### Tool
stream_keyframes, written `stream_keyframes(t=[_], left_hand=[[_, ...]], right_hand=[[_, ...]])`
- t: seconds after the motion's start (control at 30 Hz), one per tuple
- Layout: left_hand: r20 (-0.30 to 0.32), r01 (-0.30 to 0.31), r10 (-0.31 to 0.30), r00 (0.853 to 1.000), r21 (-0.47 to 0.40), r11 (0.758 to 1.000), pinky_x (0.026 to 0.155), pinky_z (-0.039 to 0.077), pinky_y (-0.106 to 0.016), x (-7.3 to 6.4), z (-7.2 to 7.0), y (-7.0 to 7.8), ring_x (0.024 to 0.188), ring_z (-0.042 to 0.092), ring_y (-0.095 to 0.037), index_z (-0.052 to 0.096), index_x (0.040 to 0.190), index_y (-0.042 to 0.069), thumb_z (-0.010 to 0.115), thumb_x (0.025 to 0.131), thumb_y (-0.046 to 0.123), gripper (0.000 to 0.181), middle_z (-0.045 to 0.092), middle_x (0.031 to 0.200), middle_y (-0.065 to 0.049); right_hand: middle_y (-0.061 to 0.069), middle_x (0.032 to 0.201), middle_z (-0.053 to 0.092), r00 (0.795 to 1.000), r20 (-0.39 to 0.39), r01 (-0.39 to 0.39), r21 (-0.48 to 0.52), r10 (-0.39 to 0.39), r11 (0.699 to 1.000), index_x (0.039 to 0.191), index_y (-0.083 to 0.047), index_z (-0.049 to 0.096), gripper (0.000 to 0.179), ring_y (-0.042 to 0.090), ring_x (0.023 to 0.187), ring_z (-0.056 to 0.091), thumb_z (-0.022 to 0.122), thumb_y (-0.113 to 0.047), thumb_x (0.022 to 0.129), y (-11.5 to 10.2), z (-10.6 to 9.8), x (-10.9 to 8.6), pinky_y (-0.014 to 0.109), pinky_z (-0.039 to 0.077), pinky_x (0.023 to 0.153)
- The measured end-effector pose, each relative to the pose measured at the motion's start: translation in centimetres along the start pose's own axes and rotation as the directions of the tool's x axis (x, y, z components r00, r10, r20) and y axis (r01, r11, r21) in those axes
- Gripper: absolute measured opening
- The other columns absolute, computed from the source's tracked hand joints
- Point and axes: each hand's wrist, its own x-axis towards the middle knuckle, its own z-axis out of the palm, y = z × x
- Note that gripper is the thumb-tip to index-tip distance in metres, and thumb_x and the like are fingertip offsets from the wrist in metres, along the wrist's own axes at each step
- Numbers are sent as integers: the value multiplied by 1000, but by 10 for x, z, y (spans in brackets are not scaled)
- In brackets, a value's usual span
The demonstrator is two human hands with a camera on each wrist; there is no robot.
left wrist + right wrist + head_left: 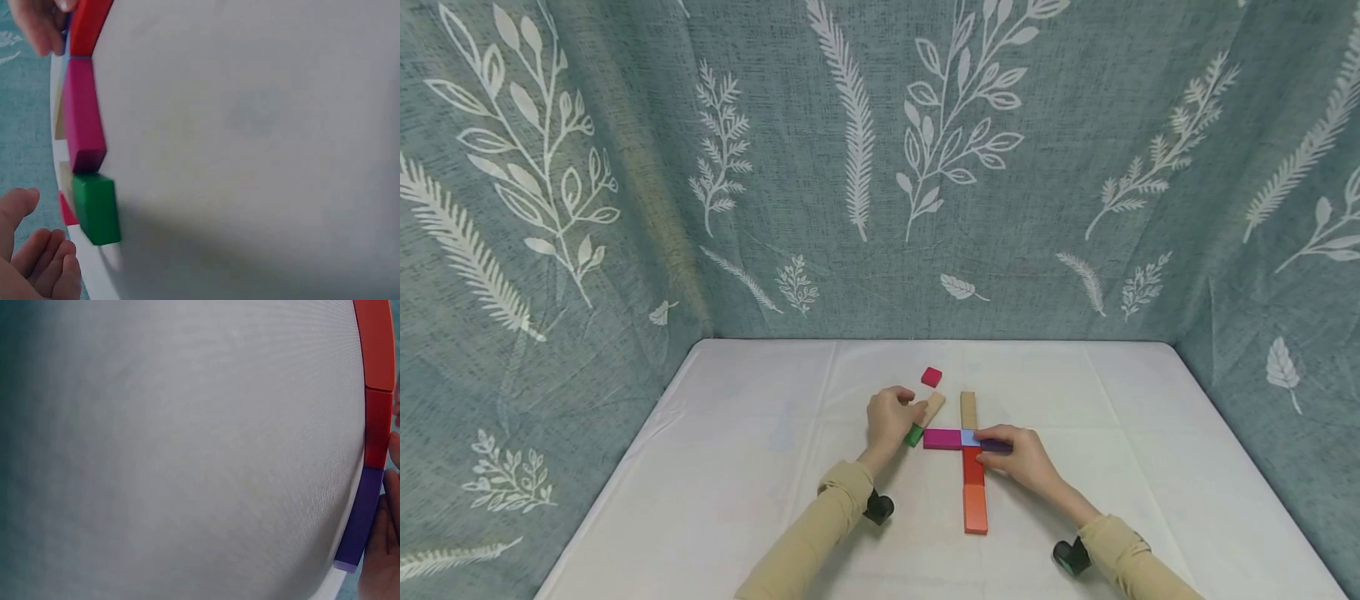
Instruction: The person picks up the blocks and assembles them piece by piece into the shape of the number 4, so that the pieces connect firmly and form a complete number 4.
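Note:
Coloured blocks form a cross on the white table. A light blue block [967,437] is its centre, with magenta [942,439] to its left. A dark purple block [360,519] is to its right, a beige block [967,409] beyond it. A red block [973,467] and an orange block [975,510] run toward the near side. My right hand [1030,460] rests over the purple block, fingertips at the light blue one and thumb by the red. Left of the cross, my left hand [890,422] hovers by a green block [97,209] and a slanted beige block [935,406], fingers and thumb apart.
A small crimson block [931,377] lies beyond the left hand. The white-covered table [760,467] ends at a teal leaf-patterned curtain [910,275] on the back and sides. Black wrist devices, one [878,507] on the left and one [1071,557] on the right, hang below the sleeves.

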Motion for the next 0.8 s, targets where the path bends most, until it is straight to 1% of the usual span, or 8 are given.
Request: stream_keyframes(t=[0.17,0.33,0.5,0.6,0.73,0.8], left_hand=[[-24,-61,60,998,-17,998,67,52,-33,10,-5,3,79,65,-24,73,88,-2,77,77,17,22,72,84,-14],[-6,-92,91,996,-44,995,74,53,-39,22,-10,6,85,66,-29,72,93,-4,76,79,14,23,72,90,-18],[24,-154,156,988,-52,987,80,54,-44,34,-17,6,92,66,-35,71,97,-6,74,80,11,24,71,95,-22],[37,-191,192,981,-33,981,83,54,-43,42,-22,5,94,66,-35,70,100,-6,73,81,11,25,71,98,-22],[57,-213,214,975,-32,977,86,54,-42,49,-28,3,97,66,-34,69,102,-6,73,81,9,26,70,102,-21],[69,-220,223,972,-45,974,89,54,-41,52,-31,3,100,66,-34,69,104,-6,72,81,8,26,70,104,-21]], right_hand=[[9,111,70,1000,-6,22,6,-22,1000,111,-7,70,33,27,107,64,76,-10,78,1,-1,0,41,53,91],[9,111,70,1000,-10,30,10,-29,1000,111,-7,70,33,27,107,64,76,-10,78,2,0,-1,40,53,91],[8,111,70,999,-13,40,6,-40,999,111,-7,70,34,26,106,64,76,-10,78,4,1,-1,39,54,90],[8,111,70,999,-12,52,2,-52,999,111,-7,70,33,27,105,64,76,-11,78,4,2,-2,39,54,90],[9,110,70,998,-10,55,4,-55,998,111,-7,70,33,27,105,64,76,-11,78,4,3,-3,39,54,90],[9,110,70,998,-11,56,6,-56,998,111,-6,70,34,27,105,64,76,-11,78,4,3,-3,39,54,90]])
